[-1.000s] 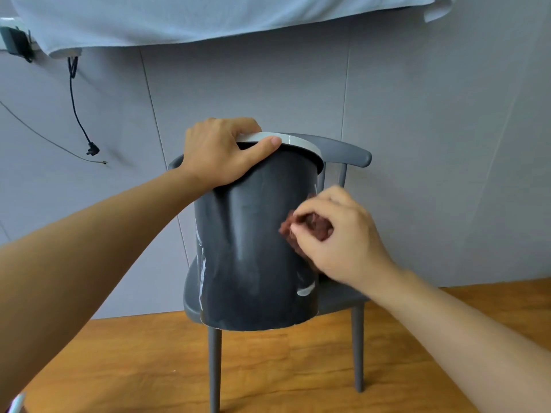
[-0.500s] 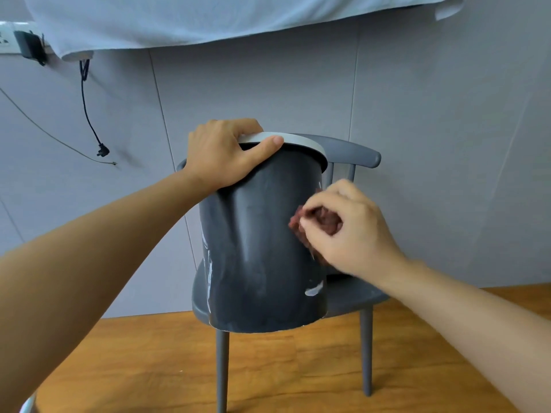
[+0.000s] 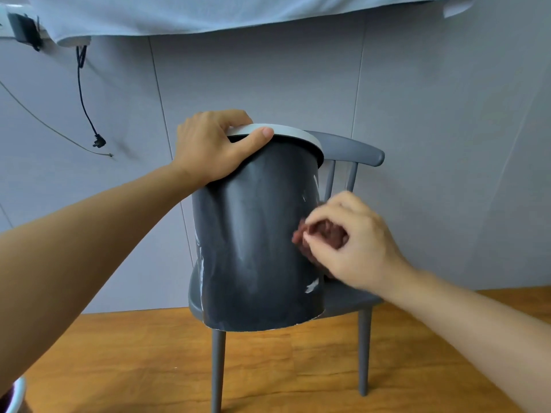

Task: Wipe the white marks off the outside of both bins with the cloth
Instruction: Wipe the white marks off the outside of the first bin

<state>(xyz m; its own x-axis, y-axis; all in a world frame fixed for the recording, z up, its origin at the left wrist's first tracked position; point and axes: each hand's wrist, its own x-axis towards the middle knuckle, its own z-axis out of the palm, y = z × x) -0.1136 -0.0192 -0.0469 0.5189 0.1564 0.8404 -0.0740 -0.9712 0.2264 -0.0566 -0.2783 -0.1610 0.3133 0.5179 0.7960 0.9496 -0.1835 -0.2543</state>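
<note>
Looking down from the head camera, a dark grey bin (image 3: 256, 239) stands on the seat of a grey chair (image 3: 351, 302), its base overhanging the seat's front edge and its body tipped a little toward the viewer. A pale rim (image 3: 286, 132) rings its top, just in front of the chair's curved backrest. Behind the chair a grey panelled wall (image 3: 432, 144) closes off the far side; to the right of the bin the seat is bare and the air between wall and floor is open. Below, a wooden floor (image 3: 298, 368) spreads out on both sides of the chair legs. A white cloth sheet (image 3: 208, 13) hangs along the top of the wall, and a black cable (image 3: 83, 93) dangles at upper left.

White marks (image 3: 311, 286) show low on the bin's right side, with more streaks along its lower left edge and faint ones near the upper right.

The left hand (image 3: 214, 147) comes in from the lower left with the arm stretched, fingers curled over the rim and thumb laid along its front, clamping the bin's top edge. The right hand (image 3: 354, 242) reaches in from the lower right, wrist bent, fingers and thumb bunched round a reddish-brown cloth (image 3: 325, 234) and pressing it against the bin's right flank, about mid-height, above the lower white mark.
</note>
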